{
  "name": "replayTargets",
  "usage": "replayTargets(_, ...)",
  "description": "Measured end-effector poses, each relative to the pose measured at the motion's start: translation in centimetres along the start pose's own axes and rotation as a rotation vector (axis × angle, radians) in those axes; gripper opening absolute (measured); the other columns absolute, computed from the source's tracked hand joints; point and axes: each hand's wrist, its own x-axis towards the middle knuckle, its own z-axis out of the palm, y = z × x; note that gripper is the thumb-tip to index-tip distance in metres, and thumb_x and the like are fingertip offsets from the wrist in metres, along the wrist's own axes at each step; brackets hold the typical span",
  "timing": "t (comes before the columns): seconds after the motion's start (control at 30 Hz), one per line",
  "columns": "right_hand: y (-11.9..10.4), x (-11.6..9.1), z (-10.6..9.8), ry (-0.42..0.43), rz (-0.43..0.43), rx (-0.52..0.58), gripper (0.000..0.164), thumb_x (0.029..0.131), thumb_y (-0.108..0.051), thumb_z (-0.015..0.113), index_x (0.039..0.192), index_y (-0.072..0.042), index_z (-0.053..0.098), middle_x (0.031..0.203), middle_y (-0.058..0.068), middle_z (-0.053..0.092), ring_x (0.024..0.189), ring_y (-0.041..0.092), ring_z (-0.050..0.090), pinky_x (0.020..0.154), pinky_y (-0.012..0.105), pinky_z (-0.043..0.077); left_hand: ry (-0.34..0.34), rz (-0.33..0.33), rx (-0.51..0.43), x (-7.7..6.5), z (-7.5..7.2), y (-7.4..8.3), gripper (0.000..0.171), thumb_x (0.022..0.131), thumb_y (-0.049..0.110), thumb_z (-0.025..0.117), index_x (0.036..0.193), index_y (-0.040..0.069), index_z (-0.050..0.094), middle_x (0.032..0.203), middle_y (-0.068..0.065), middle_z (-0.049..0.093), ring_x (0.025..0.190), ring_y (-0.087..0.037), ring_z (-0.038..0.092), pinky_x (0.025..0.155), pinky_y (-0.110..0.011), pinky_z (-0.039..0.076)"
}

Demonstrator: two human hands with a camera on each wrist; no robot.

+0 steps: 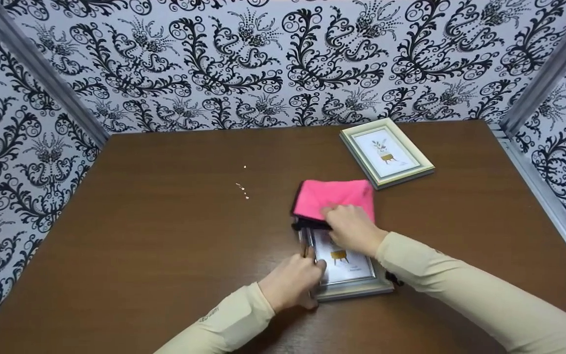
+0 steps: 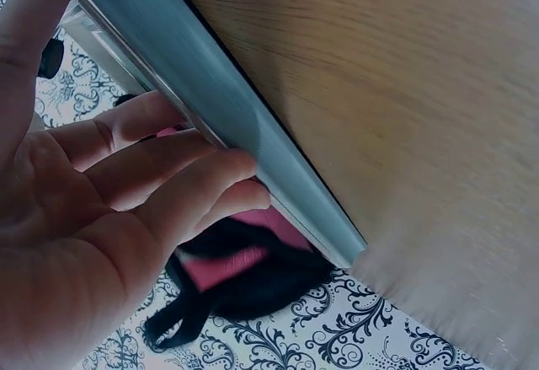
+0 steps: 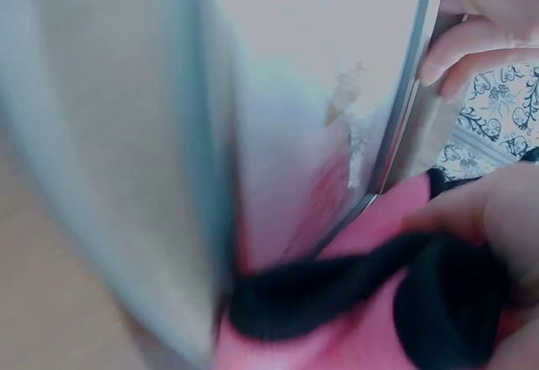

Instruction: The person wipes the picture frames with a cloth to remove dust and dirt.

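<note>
The picture frame (image 1: 354, 289), face-up on the table (image 1: 189, 221), was gripped at one edge by the left hand (image 1: 295, 280); the pink cloth (image 1: 332, 193) was held by the right hand (image 1: 354, 227). Wiping was apparently in hand; even strokes seemed required.

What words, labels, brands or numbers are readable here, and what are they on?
None can be read.
Left sleeve: dark lettering, too small and blurred.
Right sleeve: faint mark, unreadable.
Nearer frame: tiny marks on its picture, perhaps writing, too small.
Farther frame: no readable text.
</note>
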Motion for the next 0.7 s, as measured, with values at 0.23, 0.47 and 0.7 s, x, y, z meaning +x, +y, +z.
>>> replayTargets(0.23,0.4,0.6,-0.1,-0.113,-0.200,0.217,0.035,0.069,0.002,0.059,0.103,-0.004,0.057,0.092,0.008,0.062,0.081,0.025,0.058,0.073,0.040,0.046,-0.005,0.014,0.072,0.4,0.0,0.1,0.051,0.047,0.049,0.078,0.077,0.015,0.054,0.075,0.001,0.055,0.076,-0.014,0.054,0.070,-0.026,0.047)
replayTargets(0.47,1.9,-0.3,-1.0,-0.176,-0.328,0.186,0.039,0.071,0.006,0.058,0.107,-0.008,0.059,0.096,0.002,0.062,0.089,0.016,0.058,0.078,0.033,0.046,-0.021,-0.001,0.076,0.3,-0.2,0.5,0.050,0.048,0.048,0.079,0.078,0.015,0.056,0.071,0.003,0.058,0.069,-0.013,0.056,0.067,-0.027,0.044)
replayTargets(0.7,2.1,-1.8,-1.8,-0.099,-0.251,-0.070,0.026,0.067,0.001,0.065,0.089,-0.012,0.062,0.090,0.002,0.064,0.081,0.019,0.060,0.064,0.038,0.048,0.000,0.004,0.099,0.2,0.0,0.6,0.046,0.051,0.048,0.078,0.077,0.015,0.059,0.074,0.003,0.059,0.076,-0.017,0.060,0.080,-0.029,0.046)
